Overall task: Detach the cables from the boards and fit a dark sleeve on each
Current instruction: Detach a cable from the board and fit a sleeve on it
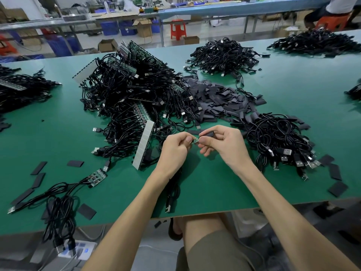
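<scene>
Left hand (173, 148) and right hand (226, 146) meet thumb to thumb low over the green table (293, 90), bare forearms angling inward from the near edge, just on the near side of the big tangle of black cables and green boards (134, 94) heaped at the table's middle. Right of that tangle lies a spread of loose dark sleeves (216, 98). Nearer and further right of the tangle sits a cable heap (279, 141) with USB plugs showing, while a second heap (224, 53) lies beyond the tangle toward the far edge. At the tangle's near left, a short board section (97, 176) lies flat with several cables trailing from it. The left hand's fingers are curled, thumb and forefinger pinching a small green board end (196, 141). Its black cable (172, 189) runs down below the wrist across the table to a USB plug (168, 208). The right hand, lower fingers loosely bent, pinches a dark sleeve (208, 133) between thumb and forefinger right beside the board end, off the tangle's near right corner.
</scene>
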Tool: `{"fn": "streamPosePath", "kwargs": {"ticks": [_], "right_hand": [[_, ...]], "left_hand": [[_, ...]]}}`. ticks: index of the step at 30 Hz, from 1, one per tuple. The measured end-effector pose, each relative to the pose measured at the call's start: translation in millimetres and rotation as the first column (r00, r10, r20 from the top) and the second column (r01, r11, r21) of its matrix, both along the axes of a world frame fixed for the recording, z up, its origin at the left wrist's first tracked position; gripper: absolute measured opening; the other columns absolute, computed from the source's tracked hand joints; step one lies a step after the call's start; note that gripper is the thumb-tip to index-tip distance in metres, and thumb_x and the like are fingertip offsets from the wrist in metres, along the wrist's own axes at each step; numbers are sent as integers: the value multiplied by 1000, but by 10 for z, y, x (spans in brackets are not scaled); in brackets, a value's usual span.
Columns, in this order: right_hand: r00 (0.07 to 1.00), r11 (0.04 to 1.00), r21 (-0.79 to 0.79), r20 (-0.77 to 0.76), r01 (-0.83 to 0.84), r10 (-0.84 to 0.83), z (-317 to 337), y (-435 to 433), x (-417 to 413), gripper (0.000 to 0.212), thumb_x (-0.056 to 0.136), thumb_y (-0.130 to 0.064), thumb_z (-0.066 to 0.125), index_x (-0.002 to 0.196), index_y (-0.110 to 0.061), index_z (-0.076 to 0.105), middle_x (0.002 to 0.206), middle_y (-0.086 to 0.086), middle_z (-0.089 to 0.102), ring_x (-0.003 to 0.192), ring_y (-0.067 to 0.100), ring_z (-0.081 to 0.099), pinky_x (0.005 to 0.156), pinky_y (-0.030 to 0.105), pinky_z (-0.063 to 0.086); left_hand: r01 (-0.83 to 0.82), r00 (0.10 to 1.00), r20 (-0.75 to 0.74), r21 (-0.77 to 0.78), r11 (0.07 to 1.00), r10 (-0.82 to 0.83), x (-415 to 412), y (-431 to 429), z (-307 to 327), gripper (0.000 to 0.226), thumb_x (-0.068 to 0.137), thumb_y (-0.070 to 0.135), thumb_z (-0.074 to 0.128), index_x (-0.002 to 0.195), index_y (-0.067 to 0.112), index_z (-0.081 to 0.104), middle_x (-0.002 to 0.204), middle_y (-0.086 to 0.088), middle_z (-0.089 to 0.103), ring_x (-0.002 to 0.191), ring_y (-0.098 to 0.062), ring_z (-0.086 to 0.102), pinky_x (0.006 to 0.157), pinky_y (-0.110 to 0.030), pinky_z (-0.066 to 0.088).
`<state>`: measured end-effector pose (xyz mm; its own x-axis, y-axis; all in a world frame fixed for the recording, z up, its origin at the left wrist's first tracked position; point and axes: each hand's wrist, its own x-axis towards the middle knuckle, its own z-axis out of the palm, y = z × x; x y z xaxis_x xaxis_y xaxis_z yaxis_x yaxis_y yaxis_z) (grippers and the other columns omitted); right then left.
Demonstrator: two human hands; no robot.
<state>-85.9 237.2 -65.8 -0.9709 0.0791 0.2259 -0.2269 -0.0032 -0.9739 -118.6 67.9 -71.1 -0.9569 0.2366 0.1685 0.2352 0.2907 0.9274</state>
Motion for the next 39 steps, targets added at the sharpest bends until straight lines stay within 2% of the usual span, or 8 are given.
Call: {"fn": "streamPosePath", "kwargs": {"ticks": [7, 11, 16, 19, 22, 27, 34, 39], "right_hand": [[998, 999, 3, 29, -51, 51, 2, -7, 12, 11, 85, -1, 78, 96, -1, 73, 72, 19, 74, 60, 32, 72, 58, 31, 59], [1000, 1000, 21, 7, -10, 10, 12, -10, 4, 13, 85, 0, 77, 97, 1, 72, 72, 17, 74, 60, 30, 72, 57, 31, 58], [996, 996, -7, 8, -88, 88, 16, -7, 17, 12, 86, -1, 77, 97, 0, 72, 76, 18, 76, 61, 28, 71, 58, 30, 59], [999, 999, -37, -25, 19, -20, 9, 19, 2, 13, 87, -4, 78, 98, -1, 72, 77, 16, 76, 64, 30, 73, 59, 29, 58], [996, 992, -99, -25, 84, -87, -5, 43, -11, 10, 87, -5, 78, 95, -3, 72, 77, 16, 76, 63, 29, 73, 57, 27, 58], [999, 993, -107, -8, 46, -47, -5, 23, -7, 11, 86, -5, 78, 95, -2, 72, 76, 17, 76, 62, 28, 73, 57, 26, 58], [999, 993, -117, 34, -18, 22, 27, 36, 9, 14, 85, -8, 79, 95, 0, 74, 77, 20, 75, 63, 29, 73, 57, 27, 58], [995, 997, -60, 92, -39, 45, 28, 13, -12, 12, 86, -17, 81, 91, -7, 76, 76, 16, 76, 60, 23, 71, 47, 23, 50]], "left_hand": [[-21, 1000, -11, 4, 1000, 21, 5, -13, -3, 28, 105, 5, 46, 90, 5, 69, 63, 0, 49, 62, -19, 38, 65, -35, 33], [54, 998, -18, -31, 998, -55, 32, 5, 29, 28, 107, 10, 46, 89, 2, 65, 63, 5, 51, 58, -14, 39, 62, -32, 33], [78, 997, -33, 61, 995, -76, 71, -17, 47, 17, 106, 15, 54, 93, 6, 61, 66, 2, 61, 49, -17, 47, 49, -25, 36], [105, 994, -34, 153, 983, -101, 69, -14, 71, 12, 101, 18, 63, 103, 7, 62, 79, -8, 70, 59, -19, 63, 45, -26, 42], [132, 991, -39, 143, 981, -128, 44, 1, 57, 12, 96, 12, 70, 106, 8, 65, 93, -9, 72, 73, -21, 72, 48, -29, 48], [88, 996, -49, 216, 972, -80, 33, -33, 19, 9, 91, 6, 74, 100, 6, 73, 80, -7, 74, 65, -18, 70, 50, -24, 50], [95, 995, -64, 255, 962, -81, 55, -51, 53, 10, 89, 9, 75, 98, 13, 79, 81, -5, 76, 64, -16, 67, 53, -27, 50], [41, 992, -126, 245, 969, -10, 72, -42, 88, 8, 93, 5, 70, 96, 8, 77, 79, -6, 74, 62, -16, 65, 52, -27, 50]]}}
